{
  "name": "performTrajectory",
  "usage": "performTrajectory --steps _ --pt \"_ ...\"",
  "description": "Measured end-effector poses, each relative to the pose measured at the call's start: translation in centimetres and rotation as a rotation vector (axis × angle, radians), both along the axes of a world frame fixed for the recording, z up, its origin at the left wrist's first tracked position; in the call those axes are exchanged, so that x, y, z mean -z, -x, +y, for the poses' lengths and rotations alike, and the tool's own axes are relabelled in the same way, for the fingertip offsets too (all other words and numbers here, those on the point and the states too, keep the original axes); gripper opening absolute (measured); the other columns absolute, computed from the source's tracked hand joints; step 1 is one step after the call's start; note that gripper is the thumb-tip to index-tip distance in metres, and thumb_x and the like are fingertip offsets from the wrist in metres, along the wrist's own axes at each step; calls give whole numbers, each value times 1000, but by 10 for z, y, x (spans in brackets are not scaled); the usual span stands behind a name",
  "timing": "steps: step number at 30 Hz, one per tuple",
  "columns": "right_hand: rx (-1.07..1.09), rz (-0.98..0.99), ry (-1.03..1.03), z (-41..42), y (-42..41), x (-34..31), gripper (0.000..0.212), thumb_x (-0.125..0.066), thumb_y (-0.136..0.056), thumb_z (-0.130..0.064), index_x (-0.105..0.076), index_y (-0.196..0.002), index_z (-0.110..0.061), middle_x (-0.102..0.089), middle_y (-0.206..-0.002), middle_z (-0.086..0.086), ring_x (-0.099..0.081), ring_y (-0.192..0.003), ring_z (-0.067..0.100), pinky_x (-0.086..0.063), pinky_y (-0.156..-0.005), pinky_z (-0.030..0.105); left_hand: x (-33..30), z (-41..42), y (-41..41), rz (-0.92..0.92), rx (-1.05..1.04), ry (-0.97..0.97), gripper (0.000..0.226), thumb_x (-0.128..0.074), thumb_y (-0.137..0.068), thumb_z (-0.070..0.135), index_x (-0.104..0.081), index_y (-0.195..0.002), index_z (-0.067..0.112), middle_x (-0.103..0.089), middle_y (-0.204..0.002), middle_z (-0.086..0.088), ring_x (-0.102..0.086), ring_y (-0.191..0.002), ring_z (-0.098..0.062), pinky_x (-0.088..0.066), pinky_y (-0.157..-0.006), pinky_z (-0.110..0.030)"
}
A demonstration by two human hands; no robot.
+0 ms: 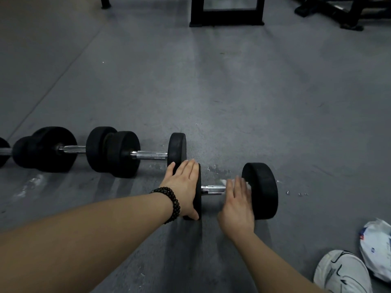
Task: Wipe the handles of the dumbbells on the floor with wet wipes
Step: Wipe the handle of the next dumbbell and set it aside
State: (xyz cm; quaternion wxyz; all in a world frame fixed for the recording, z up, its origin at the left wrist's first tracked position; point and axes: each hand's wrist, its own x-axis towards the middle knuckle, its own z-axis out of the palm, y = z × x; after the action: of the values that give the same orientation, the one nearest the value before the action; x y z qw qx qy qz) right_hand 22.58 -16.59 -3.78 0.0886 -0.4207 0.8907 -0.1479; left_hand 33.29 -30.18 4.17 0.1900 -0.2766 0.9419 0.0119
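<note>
Bare forearms, no sleeves. Left wrist wore a dark beaded bracelet (169,205), wrapped double. White sneaker (341,273), black markings, lower right of frame.

Near dumbbell (239,191): black round heads, chrome handle (212,189), lying on grey floor (232,92). White wet wipe (224,182) on handle, by right head. More dumbbells (135,154) in row just left/behind it.

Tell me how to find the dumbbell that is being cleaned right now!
Follow the row of black dumbbells along the grey floor to its right end. Just nearer the person lies one dumbbell out of line. Only this one has hands on it: left hand on a weight, right hand pressing a white wipe on its handle.
</note>
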Motion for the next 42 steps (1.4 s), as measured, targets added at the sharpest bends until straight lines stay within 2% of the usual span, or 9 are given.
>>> performTrajectory --steps 2,10,15,20,25,29,35,40,42 --pt "12 19 -6 1 -6 8 81 -52 -80 0 -20 -154 -5 -11 -162 20 2 -151 30 3 -120 41 0 2 -1 6 1 0 146 -74 -62 74 19 -153 7 18 -164 -8 15 -150 -22 2 -121 -52" --pt "-375 -7 -76 3 5 -13 86 -45 -85 -7 -1 -157 -17 9 -164 -1 17 -148 12 15 -118 30 0 5 -5 21 0 17 144 -74 -64 73 20 -153 7 18 -163 -8 15 -150 -23 3 -122 -52" --pt "-71 4 -55 9 -7 -6 87 -46 -86 -6 3 -157 -16 15 -163 10 21 -148 24 18 -115 35 2 10 -9 34 7 14 142 -74 -66 71 19 -153 7 18 -163 -9 14 -151 -24 2 -121 -52" --pt "-330 -12 -72 -2 -13 -13 78 -41 -90 -11 -1 -157 -16 7 -165 2 14 -150 16 16 -117 32 0 12 -12 37 19 19 138 -72 -70 69 20 -152 6 19 -163 -8 16 -150 -24 3 -122 -51" --pt "-51 16 -102 0 -12 -12 80 -45 -90 -12 0 -157 -16 11 -164 12 16 -149 26 9 -119 40 0 12 -11 39 11 6 138 -73 -70 67 20 -152 6 19 -163 -8 17 -150 -23 3 -121 -51" --pt "-339 30 -113 -2 -9 -10 78 -43 -91 -14 -3 -157 -25 6 -165 4 16 -149 21 15 -116 36 -1 13 -12 43 15 10 137 -71 -71 67 20 -153 7 19 -163 -8 17 -150 -23 3 -121 -51" --pt "-71 63 -131 8 -3 -10 81 -48 -90 -17 -2 -156 -21 7 -163 13 17 -149 29 15 -116 41 -2 16 -14 18 28 9 136 -70 -73 67 21 -152 6 21 -162 -8 18 -150 -24 2 -121 -53" --pt "-376 60 -160 11 -5 -9 87 -45 -88 -14 9 -156 -27 19 -163 2 25 -147 22 20 -114 37 -1 15 -16 7 36 21 133 -68 -75 67 22 -152 6 23 -162 -8 20 -149 -24 3 -121 -52" --pt "-314 79 -156 15 1 -8 85 -43 -89 -15 8 -156 -26 17 -164 2 22 -148 20 15 -116 37 -1 16 -16 -6 34 21 133 -68 -76 66 22 -151 6 24 -162 -9 20 -149 -24 3 -121 -53"
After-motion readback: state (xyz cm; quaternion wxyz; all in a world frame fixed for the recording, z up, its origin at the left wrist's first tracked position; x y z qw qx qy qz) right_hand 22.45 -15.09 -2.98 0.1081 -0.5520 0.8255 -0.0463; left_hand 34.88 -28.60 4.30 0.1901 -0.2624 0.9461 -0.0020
